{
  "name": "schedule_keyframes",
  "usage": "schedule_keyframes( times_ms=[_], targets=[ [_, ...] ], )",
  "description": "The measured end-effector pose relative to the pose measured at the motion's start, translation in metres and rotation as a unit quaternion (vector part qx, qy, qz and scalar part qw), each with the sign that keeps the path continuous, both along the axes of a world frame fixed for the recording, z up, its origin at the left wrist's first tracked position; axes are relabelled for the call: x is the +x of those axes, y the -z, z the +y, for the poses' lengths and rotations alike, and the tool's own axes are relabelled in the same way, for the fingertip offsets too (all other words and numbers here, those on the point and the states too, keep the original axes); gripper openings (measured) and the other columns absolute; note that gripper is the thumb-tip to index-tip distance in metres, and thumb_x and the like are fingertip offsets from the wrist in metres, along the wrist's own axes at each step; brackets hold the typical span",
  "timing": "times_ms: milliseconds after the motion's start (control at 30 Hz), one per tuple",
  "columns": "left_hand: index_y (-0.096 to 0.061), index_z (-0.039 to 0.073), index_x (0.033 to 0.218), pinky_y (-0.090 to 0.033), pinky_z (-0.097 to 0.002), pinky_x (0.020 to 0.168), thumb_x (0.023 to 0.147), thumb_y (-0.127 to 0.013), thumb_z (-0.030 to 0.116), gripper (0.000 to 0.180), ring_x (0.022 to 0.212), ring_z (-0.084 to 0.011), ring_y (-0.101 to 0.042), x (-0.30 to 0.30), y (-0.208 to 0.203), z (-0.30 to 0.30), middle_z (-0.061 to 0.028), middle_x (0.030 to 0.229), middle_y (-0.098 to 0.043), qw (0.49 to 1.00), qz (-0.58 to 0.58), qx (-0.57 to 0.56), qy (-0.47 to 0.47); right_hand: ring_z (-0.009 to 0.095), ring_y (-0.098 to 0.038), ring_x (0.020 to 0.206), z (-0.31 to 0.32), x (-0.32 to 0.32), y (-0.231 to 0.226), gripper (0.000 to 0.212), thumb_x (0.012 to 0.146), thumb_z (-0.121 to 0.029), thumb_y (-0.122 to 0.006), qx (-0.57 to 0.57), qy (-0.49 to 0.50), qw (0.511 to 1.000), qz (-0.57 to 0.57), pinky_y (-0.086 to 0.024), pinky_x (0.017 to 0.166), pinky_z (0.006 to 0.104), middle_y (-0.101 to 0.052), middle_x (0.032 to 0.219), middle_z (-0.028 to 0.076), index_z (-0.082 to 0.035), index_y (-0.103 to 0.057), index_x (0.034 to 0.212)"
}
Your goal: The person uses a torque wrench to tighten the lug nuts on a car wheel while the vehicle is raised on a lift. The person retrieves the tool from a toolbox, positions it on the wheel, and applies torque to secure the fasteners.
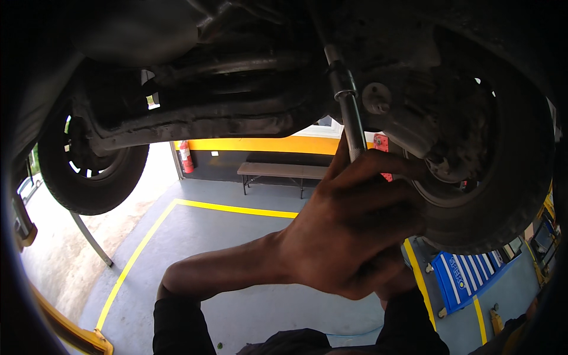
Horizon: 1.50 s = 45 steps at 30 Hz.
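A chrome socket bar (350,112) rises into the dark underbody of a raised vehicle, slightly tilted, with a thicker sleeve partway up. Where its upper end meets the vehicle is too dark to make out. My left hand (331,242) is closed around the knurled lower part of the bar, its back toward me. Behind it, my right hand (395,273) comes up from the right sleeve, mostly covered by the left; its fingers are hidden. Just right of the bar are a round metal bushing (377,97) and a suspension arm (411,135) leading to the right wheel (473,207).
A long axle beam (201,127) runs across to the left wheel (94,177). Below stand a bench (284,170), a red fire extinguisher (186,157) and a blue tool cart (458,284). A yellow lift arm (77,331) shows lower left. Yellow lines (236,209) mark the grey floor.
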<state>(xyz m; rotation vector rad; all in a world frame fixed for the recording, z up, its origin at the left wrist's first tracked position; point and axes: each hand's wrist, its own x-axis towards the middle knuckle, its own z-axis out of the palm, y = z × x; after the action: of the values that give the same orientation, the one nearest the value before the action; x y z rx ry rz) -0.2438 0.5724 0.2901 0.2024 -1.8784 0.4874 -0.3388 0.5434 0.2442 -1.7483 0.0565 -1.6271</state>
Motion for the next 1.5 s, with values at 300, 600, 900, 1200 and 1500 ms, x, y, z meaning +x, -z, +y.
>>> schedule_keyframes(
  times_ms=[300,600,900,1200,1500],
  targets=[
    [-0.073,0.006,0.081,-0.052,-0.0402,0.081,0.058,-0.068,0.005,0.023,0.1,-0.0298,-0.066,-0.001,0.0,0.005,-0.0109,0.089,-0.075,0.999,-0.009,0.025,-0.019,0.016,-0.069,0.088,0.002,-0.003,-0.008,0.051,0.079,-0.023,-0.085,-0.102,0.126,0.986,0.033,-0.056,0.078,0.0297,-0.07,0.104,0.011,0.002,-0.062,0.119],
    [-0.073,0.005,0.093,-0.033,-0.0652,0.117,0.07,-0.082,0.016,0.027,0.121,-0.0299,-0.054,0.005,-0.003,0.021,-0.0055,0.101,-0.07,0.986,-0.089,0.113,-0.082,0.018,-0.071,0.085,0.003,-0.006,-0.01,0.052,0.083,-0.029,-0.084,-0.157,0.193,0.968,0.036,-0.057,0.077,0.0306,-0.072,0.105,0.012,0.002,-0.063,0.12],
    [-0.07,0.004,0.088,-0.05,-0.0469,0.089,0.071,-0.072,0.015,0.02,0.104,-0.0306,-0.061,0.068,-0.055,-0.025,-0.0111,0.098,-0.07,0.985,0.038,0.001,-0.168,0.02,-0.073,0.082,-0.005,0.011,-0.004,0.054,0.086,-0.035,-0.083,-0.276,0.359,0.891,0.002,-0.058,0.077,0.0314,-0.074,0.106,0.012,0.002,-0.064,0.121],
    [-0.067,0.003,0.092,-0.053,-0.0374,0.077,0.081,-0.068,0.03,0.029,0.093,-0.0244,-0.062,0.21,-0.131,-0.215,-0.0106,0.095,-0.068,0.907,0.102,0.081,-0.4,0.012,-0.05,0.049,0.026,0.014,0.107,0.031,0.087,-0.021,-0.061,-0.419,0.574,0.681,-0.176,-0.035,0.049,0.031,-0.051,0.057,0.001,0.004,-0.077,0.09],
    [-0.065,0.003,0.097,-0.056,-0.0279,0.064,0.092,-0.065,0.045,0.042,0.081,-0.0182,-0.063,0.205,0.173,-0.202,-0.0101,0.091,-0.067,0.829,0.427,0.355,0.058,0.024,-0.05,0.047,0.133,-0.067,0.34,0.04,0.079,-0.017,-0.064,-0.227,0.237,0.944,0.026,-0.038,0.049,0.0369,-0.058,0.062,0.008,0.011,-0.076,0.106]
  ],
)
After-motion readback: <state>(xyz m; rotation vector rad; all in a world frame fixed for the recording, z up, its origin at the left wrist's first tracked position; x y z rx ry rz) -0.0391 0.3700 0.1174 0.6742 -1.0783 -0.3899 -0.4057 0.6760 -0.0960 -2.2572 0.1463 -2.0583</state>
